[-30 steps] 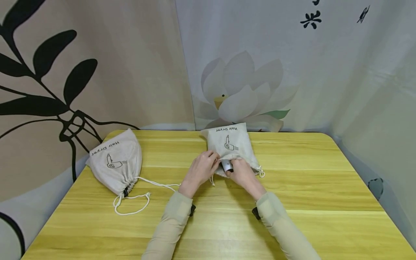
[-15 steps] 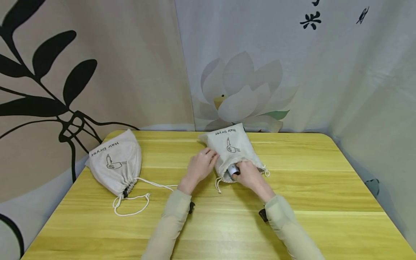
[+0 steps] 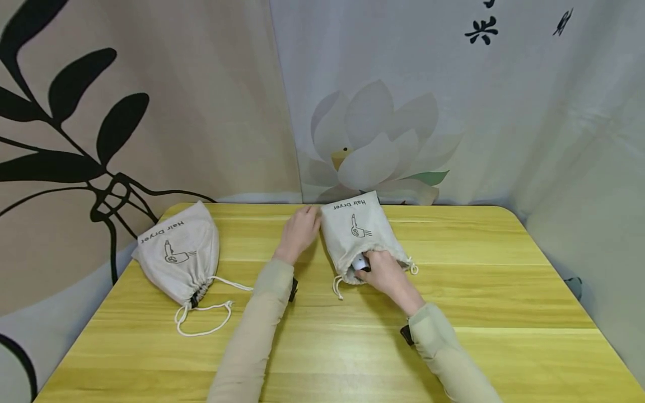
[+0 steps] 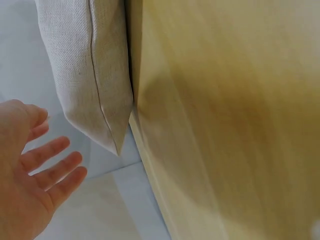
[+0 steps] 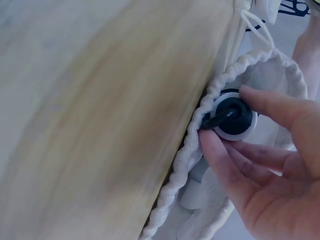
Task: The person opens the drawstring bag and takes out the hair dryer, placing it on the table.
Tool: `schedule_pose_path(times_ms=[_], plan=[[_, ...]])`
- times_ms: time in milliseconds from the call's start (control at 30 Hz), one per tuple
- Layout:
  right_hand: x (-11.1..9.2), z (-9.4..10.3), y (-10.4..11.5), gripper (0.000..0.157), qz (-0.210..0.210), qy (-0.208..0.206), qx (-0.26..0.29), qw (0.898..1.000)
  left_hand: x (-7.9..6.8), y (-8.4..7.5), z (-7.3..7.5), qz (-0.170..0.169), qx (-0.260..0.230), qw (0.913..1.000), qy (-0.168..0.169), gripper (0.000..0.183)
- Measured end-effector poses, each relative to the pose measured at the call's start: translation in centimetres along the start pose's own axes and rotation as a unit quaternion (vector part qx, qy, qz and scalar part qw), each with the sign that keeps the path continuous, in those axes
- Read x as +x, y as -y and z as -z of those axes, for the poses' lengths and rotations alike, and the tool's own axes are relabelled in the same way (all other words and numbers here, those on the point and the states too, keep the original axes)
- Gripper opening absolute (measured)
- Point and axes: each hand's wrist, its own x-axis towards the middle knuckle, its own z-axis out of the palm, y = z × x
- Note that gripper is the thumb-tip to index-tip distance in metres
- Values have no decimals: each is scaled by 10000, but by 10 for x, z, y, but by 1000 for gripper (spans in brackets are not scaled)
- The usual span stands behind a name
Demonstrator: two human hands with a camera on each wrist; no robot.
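Handle (image 3: 359,261) pts black end (image 5: 241,123) out, lg. axis running into bag (image 3: 356,229).

A wooden desk (image 3: 504,291) with yellowish grain and rounded far corners. On its left side lies a pale cloth drawstring bag (image 3: 194,240), its mouth gathered, printed with a hair dryer outline and "Hair Dryer" upside down; white cords (image 3: 206,332) trail from it. Behind hangs a fabric backdrop (image 3: 227,112): beige on the left with a bold black leafy branch (image 3: 78,162), whitish beyond, bearing a faint pale flower (image 3: 375,151) and black brush-like characters (image 3: 481,30).
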Motion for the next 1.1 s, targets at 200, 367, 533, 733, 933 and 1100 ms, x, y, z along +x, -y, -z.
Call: schedule_pose_path(times_ms=[200, 367, 533, 733, 933, 1100], plan=[[0, 3, -2, 36, 116, 118, -18, 9999, 11, 0, -3, -36, 325, 9992, 217, 33], [-1, 5, -6, 34, 323, 186, -90, 9993, 14, 1, -6, -81, 555, 9978, 355, 35], [-1, 7, -8, 30, 530, 157, -86, 9984, 17, 4, -6, 128, 666, 9953, 692, 43], [-1, 6, -7, 35, 451, 197, -108, 9987, 19, 6, -8, 91, 824, 9927, 879, 37], [-1, 7, -10, 32, 350, 333, -86, 9988, 21, 5, -11, -109, 1132, 9914, 640, 23], [-2, 11, -14, 31, 481, 427, -68, 9979, 20, 5, -12, -36, 1247, 9898, 682, 30]])
